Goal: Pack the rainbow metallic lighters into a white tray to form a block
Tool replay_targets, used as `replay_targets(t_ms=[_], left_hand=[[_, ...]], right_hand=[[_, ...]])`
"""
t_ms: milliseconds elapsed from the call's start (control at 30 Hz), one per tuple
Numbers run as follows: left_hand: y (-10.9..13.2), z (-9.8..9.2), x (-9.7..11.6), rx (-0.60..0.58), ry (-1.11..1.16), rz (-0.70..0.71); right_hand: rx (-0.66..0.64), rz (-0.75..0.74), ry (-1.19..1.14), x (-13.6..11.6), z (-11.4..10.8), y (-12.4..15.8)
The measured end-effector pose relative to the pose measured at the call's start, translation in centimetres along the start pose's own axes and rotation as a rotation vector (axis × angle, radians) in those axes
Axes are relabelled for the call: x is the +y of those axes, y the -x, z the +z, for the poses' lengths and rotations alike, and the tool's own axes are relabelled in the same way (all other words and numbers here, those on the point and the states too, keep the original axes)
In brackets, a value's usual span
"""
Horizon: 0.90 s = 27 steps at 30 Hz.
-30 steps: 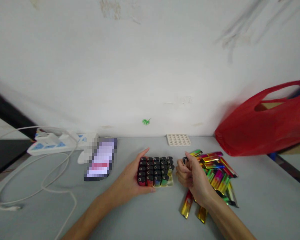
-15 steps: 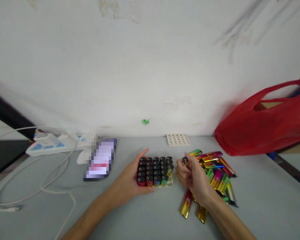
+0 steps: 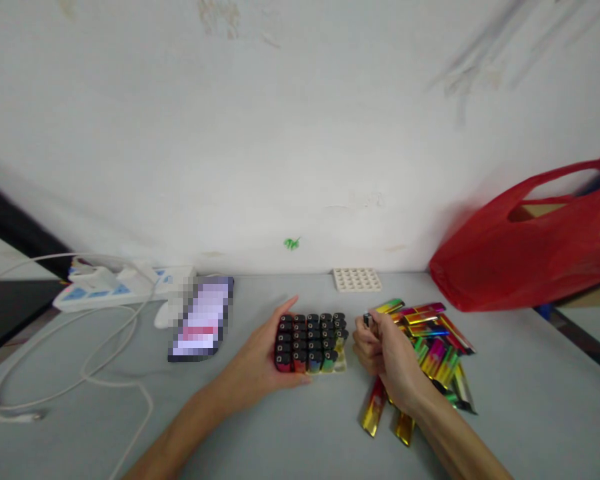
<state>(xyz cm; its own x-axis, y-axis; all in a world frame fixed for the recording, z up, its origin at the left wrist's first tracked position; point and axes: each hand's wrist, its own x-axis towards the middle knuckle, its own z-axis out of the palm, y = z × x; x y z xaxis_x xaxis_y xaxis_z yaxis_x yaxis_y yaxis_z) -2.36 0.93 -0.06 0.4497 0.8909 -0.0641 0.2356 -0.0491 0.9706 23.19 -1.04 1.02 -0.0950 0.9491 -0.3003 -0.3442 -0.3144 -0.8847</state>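
Observation:
In the head view, several black-topped lighters (image 3: 300, 337) stand upright in close rows in a pale tray (image 3: 341, 367). My left hand (image 3: 263, 360) is wrapped round the left side of this block, thumb along the near edge and a finger at the far one. At the block's front right corner part of the tray shows without lighters. Just right of it, my right hand (image 3: 387, 353) is closed round a lighter (image 3: 367, 320), whose dark top pokes out by the thumb; the fist hides the rest. Shiny multicoloured lighters (image 3: 433, 357) lie in a loose pile beside and under that hand.
A white grid tray (image 3: 357, 279) lies near the wall. To the right stands a red bag (image 3: 525, 247). On the left are a phone (image 3: 203, 320), a power strip (image 3: 125, 288) and a looping white cable (image 3: 87, 373) on the grey table (image 3: 280, 433).
My right thumb has shifted slightly over the lighter's top, so less of it shows. My left hand and the block of lighters stay in place.

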Motion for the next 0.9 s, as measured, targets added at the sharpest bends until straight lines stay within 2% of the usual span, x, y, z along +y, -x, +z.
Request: replay_targets(t_ms=[167,267,367,500,600,800,900], left_hand=[[0.0,0.0,0.1,0.004,0.003,0.019],[-0.1,0.0,0.2,0.003,0.004,0.018],[-0.1,0.0,0.0,0.005,0.002,0.024],[-0.1,-0.1,-0.1,0.01,-0.021,0.025],[-0.1,0.0,-0.1,0.013,-0.012,0.015],[0.0,0.0,0.0,0.013,-0.032,0.02],[0.0,-0.1,0.0,0.02,-0.033,0.018]], right_hand=[[-0.041,-0.017,-0.032,0.0,-0.3,-0.3],[0.002,-0.059,-0.042,-0.1,-0.2,-0.2],[0.07,-0.173,0.009,-0.3,0.2,0.2],[0.099,-0.388,0.202,-0.7,0.4,0.5],[0.125,-0.463,0.296,-1.1,-0.1,0.5],[-0.074,-0.418,0.298,-2.4,-1.6,0.6],[-0.114,-0.435,0.33,-2.7,-1.9,0.9]])
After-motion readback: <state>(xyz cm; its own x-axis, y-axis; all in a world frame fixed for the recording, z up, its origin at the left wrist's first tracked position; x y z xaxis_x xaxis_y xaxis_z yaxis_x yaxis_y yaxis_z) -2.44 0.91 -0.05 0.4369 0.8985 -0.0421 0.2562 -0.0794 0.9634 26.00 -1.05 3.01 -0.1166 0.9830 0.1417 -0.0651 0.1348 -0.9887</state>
